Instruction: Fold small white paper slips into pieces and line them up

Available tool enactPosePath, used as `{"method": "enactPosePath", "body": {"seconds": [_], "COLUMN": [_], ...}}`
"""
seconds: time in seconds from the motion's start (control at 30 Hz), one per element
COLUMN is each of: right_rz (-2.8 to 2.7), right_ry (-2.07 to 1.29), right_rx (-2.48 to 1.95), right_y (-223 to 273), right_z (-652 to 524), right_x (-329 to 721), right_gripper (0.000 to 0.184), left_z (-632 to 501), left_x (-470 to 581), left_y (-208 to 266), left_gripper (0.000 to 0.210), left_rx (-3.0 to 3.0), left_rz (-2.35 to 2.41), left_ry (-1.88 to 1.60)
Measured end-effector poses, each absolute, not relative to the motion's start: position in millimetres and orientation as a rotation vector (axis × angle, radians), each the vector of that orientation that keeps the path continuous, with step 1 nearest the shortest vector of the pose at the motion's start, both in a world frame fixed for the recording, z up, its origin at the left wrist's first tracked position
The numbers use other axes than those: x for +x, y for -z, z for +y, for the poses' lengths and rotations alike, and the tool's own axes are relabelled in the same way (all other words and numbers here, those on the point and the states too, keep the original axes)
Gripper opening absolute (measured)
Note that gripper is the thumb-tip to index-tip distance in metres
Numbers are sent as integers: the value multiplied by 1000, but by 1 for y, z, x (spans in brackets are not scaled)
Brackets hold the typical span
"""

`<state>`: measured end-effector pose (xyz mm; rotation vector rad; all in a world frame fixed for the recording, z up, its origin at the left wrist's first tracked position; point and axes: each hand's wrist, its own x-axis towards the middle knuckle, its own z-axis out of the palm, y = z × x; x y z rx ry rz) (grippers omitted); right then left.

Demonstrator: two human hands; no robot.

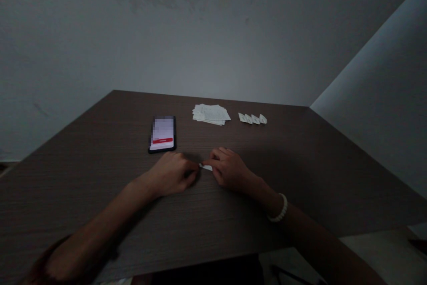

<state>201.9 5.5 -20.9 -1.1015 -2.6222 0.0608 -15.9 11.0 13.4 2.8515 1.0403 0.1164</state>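
- phone (162,136) is lying far left
- left hand (171,172) is half-curling, touching strip (207,168); grip unclear
- strip is lying between hands
- papers (211,114) are lying far
- right hand (230,169) is half-curling, touching strip; grip unclear
- slips (255,119) are lying far right

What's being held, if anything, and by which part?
A small white paper strip: left end at left hand, right end at right hand; exact grip unclear.

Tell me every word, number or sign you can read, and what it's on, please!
Nothing is readable.
Phone: screen partly pixelated; marks on its red bar too small.
Paper stack: faint print, too small.
Folded papers: faint marks, too blurred.
Small white strip: no writing I can make out.
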Motion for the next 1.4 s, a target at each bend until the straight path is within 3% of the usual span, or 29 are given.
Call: {"method": "enactPosePath", "body": {"seconds": [0.9,1.13,1.4], "right_rz": [-2502,-2491,-2519], "right_ry": [-199,-220,-204], "right_rx": [-1005,-966,-989], "right_y": [19,20,20], "right_z": [5,5,4], "right_x": [215,220,218], "right_gripper": [21,17,30], "left_z": [15,17,18], "left_x": [-16,-19,-20], "left_y": [-6,1,7], "left_gripper": [24,61,41], "left_rx": [2910,2846,2805], "left_rz": [956,887,862], "left_ry": [-309,-317,-361]}}
